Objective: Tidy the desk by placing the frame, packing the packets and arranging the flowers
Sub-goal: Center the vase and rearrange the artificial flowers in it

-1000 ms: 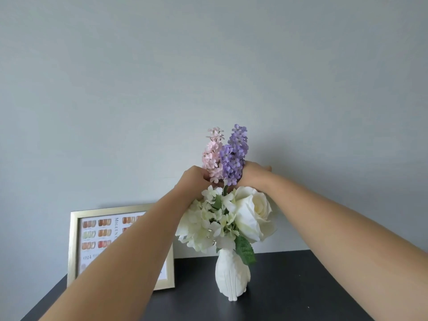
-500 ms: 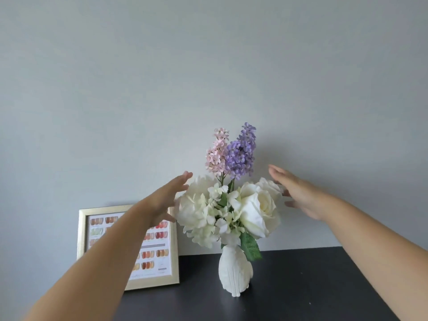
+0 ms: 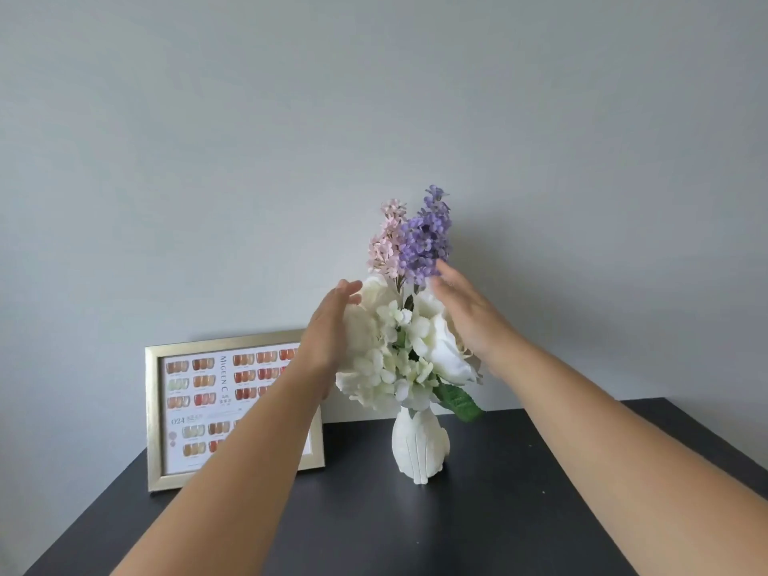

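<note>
Now | left hand (image 3: pixel 332 326) flat-fingered against flowers (image 3: pixel 399 351) | right hand (image 3: pixel 469 313) likewise (fingers straight) | vase (image 3: pixel 419 446) upright.

Both bare forearms reach forward and up, converging. The left hand (image 3: pixel 332 326) and right hand (image 3: pixel 467 311) face each other, palms inward, fingers straight and relaxed, gripping nothing.
</note>
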### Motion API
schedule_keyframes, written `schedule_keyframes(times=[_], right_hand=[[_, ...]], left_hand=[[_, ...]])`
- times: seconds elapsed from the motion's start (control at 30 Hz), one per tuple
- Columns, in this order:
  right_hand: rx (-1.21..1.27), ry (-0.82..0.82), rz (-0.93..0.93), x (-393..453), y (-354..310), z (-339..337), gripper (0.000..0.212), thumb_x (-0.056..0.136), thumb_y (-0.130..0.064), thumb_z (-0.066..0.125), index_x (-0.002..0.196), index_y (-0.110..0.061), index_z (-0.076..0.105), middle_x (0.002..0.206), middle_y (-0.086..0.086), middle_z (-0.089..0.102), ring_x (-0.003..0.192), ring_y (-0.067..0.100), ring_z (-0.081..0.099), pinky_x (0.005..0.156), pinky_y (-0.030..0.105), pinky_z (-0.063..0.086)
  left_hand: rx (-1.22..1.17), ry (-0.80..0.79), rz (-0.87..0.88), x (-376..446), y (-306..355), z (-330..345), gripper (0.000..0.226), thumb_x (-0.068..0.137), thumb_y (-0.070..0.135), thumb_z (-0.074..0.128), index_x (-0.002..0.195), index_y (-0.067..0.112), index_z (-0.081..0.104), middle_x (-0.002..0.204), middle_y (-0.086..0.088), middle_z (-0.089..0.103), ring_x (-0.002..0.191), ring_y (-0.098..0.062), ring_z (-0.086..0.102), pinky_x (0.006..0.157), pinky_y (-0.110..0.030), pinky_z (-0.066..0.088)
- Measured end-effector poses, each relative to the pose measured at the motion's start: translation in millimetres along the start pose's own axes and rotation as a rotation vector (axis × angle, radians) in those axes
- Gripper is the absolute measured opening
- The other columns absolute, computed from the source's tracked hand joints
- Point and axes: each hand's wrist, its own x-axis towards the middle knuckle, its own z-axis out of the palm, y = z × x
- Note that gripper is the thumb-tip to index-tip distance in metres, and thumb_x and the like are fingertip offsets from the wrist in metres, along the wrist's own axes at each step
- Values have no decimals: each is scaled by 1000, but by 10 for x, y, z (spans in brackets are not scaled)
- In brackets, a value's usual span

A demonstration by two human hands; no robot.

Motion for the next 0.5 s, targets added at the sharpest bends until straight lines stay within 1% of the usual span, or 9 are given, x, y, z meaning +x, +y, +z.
schedule_keyframes(times=[0.07, 0.17, 0.27, 0.33, 0.37, 0.4, 0.43, 0.47, 0.5], right_hand=[[78, 129, -15, -74, 43, -113, 53, 100, -49, 36, 150, -34, 26, 156, -9, 28, 131, 2, 30, 103, 28, 23], [244, 234, 54, -256, 148, -192, 57, 95, -53, 40, 148, -38, 27, 152, -13, 30, 125, -3, 29, 99, 26, 21], [251, 162, 68, -449, 229, -7, 68, 85, -59, 42, 148, -42, 23, 147, -20, 27, 132, 0, 28, 100, 27, 22], [246, 102, 41, -480, 224, 121, 64, 88, -50, 44, 146, -48, 20, 149, -21, 25, 132, 3, 31, 102, 29, 25], [225, 85, 41, -463, 204, 150, 63, 86, -45, 44, 144, -52, 21, 147, -19, 31, 127, 3, 36, 101, 29, 28], [200, 76, 47, -435, 174, 160, 64, 82, -40, 43, 142, -54, 24, 136, -16, 42, 113, 1, 44, 97, 27, 33], [181, 69, 55, -405, 144, 159, 66, 79, -36, 41, 141, -54, 28, 114, -17, 53, 91, -1, 50, 85, 21, 39], [172, 60, 61, -375, 123, 147, 67, 76, -32, 40, 139, -53, 33, 89, -21, 54, 67, -2, 48, 69, 16, 41], [172, 48, 68, -346, 113, 128, 68, 74, -28, 39, 138, -52, 38, 73, -20, 54, 52, 2, 42, 55, 15, 39]], left_hand=[[-102, 96, -46, -34, -51, -116, 47, 100, 57, 28, 129, 34, 57, 135, 5, 54, 125, -23, 48, 91, -46, 49], [-111, 192, -35, -200, -183, -158, 54, 95, 64, 27, 135, 36, 52, 137, 12, 48, 136, -22, 39, 105, -46, 35], [16, 147, 102, -449, -297, 15, 67, 89, 73, 29, 146, 39, 36, 150, 18, 33, 140, -9, 30, 111, -38, 26], [23, 92, 144, -493, -292, 125, 65, 90, 70, 35, 149, 42, 28, 154, 18, 27, 139, -5, 28, 111, -36, 27], [5, 60, 143, -476, -259, 155, 63, 91, 68, 40, 148, 44, 28, 154, 18, 28, 137, -5, 31, 107, -34, 30], [-18, 32, 128, -444, -211, 172, 60, 91, 63, 47, 146, 47, 29, 153, 15, 31, 132, -5, 38, 101, -29, 35], [-35, 18, 103, -400, -160, 183, 57, 91, 58, 53, 143, 49, 31, 149, 10, 36, 125, -3, 45, 91, -25, 40], [-40, 21, 76, -352, -115, 189, 58, 89, 55, 59, 140, 50, 33, 144, 6, 43, 118, -2, 50, 82, -21, 42], [-39, 34, 55, -311, -79, 193, 61, 86, 53, 64, 138, 50, 34, 136, 3, 50, 114, -4, 53, 76, -21, 43]])
